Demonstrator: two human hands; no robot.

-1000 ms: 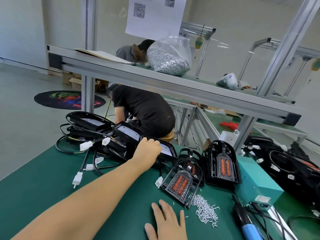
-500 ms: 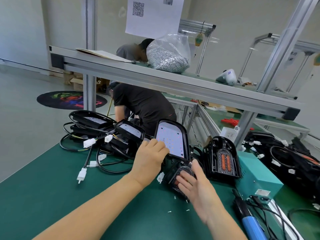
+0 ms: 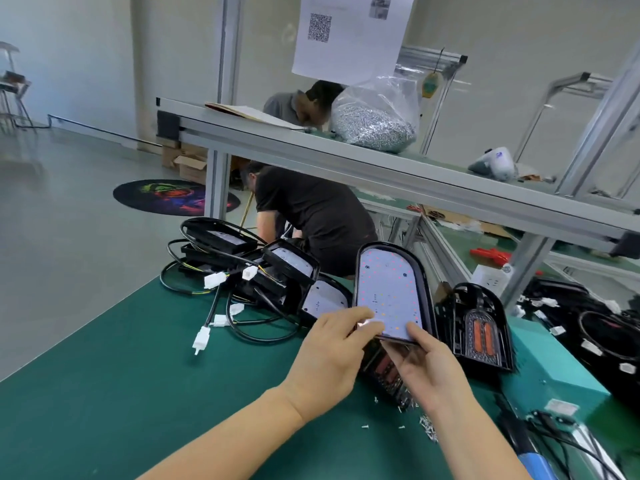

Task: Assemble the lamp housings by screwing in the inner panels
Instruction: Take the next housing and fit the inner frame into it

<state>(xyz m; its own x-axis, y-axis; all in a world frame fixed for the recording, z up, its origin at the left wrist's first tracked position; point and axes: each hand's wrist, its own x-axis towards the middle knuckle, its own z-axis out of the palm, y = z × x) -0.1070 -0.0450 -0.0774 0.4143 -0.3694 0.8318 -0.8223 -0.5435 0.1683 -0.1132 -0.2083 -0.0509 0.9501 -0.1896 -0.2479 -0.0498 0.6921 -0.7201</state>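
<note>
Both hands hold one LED panel (image 3: 391, 292) tilted up above the green desk (image 3: 104, 393): the left hand (image 3: 332, 348) pinches its lower left edge, the right hand (image 3: 426, 362) curls around its bottom edge. Beneath them lies what seems a black lamp housing (image 3: 384, 372), partly hidden, with another housing (image 3: 478, 327) just right, a cable-tangled pile (image 3: 249, 271) left and open desk near the front edge.

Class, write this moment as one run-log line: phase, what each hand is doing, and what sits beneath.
phase: panel pickup | left hand: grips LED panel | right hand: grips its lower edge | below: lamp housing on green table
</note>
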